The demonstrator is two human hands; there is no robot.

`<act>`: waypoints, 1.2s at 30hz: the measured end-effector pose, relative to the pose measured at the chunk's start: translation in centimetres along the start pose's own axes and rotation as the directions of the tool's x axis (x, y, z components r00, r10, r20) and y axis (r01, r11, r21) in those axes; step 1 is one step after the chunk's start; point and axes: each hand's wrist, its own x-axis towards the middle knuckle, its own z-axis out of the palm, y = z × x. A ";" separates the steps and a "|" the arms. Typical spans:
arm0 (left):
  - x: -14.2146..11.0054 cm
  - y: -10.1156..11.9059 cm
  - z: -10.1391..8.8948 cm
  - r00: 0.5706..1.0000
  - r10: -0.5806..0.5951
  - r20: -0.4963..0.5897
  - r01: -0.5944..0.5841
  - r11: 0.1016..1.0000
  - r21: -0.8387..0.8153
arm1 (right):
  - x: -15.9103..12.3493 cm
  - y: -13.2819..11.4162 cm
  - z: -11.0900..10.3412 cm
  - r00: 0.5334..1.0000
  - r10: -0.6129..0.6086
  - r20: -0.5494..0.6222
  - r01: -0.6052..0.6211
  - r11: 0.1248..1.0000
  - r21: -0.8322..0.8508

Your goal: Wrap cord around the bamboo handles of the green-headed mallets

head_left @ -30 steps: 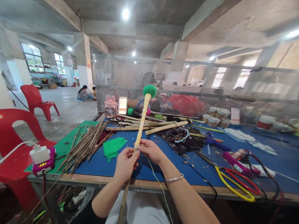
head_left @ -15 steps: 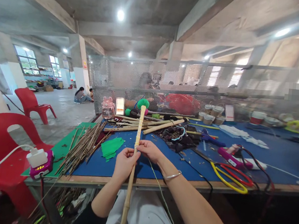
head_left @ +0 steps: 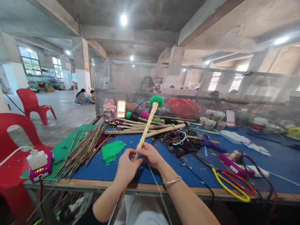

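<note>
A wooden stick (head_left: 117,209) rises at a tilt from my lap, its upper part wound with a pale yellow strip (head_left: 147,126). A round green fuzzy head (head_left: 156,101) tops it, leaning to the right. My left hand (head_left: 128,165) is closed around the stick just below the wrapping. At the lower end of the wrapping, my right hand (head_left: 150,156) pinches with thumb and fingertips against the stick. A thin pale green strand (head_left: 158,188) runs from under that hand down to my lap; its upper end is hidden by the fingers.
Thin twigs (head_left: 81,152) and a green scrap (head_left: 112,150) lie left on the blue tabletop (head_left: 92,171). Bamboo poles (head_left: 127,128) and dark cloth (head_left: 177,144) lie beyond. Yellow-and-red-handled shears (head_left: 229,183) sit right. A mesh screen (head_left: 132,78) stands behind; two people (head_left: 83,96) sit far left.
The stick first tipped lower and away, then swung so its head leans right and its lower end points left. Both hands have stayed closed at the wrapping's lower end.
</note>
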 end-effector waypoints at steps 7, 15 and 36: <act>-0.3 0.0 -0.5 0.973 0.006 0.233 0.046 0.975 -0.219 | -1.1 -1.4 0.3 0.993 0.048 0.111 -0.060 0.992 0.113; -0.4 -0.8 -0.5 0.984 -0.012 0.178 0.037 0.990 -0.138 | -0.4 0.0 0.1 0.999 0.006 0.037 -0.007 1.000 0.021; -0.8 -0.4 -0.3 0.997 -0.007 0.074 0.019 0.988 -0.150 | -0.7 -0.6 0.5 0.994 0.022 0.103 -0.028 0.998 0.063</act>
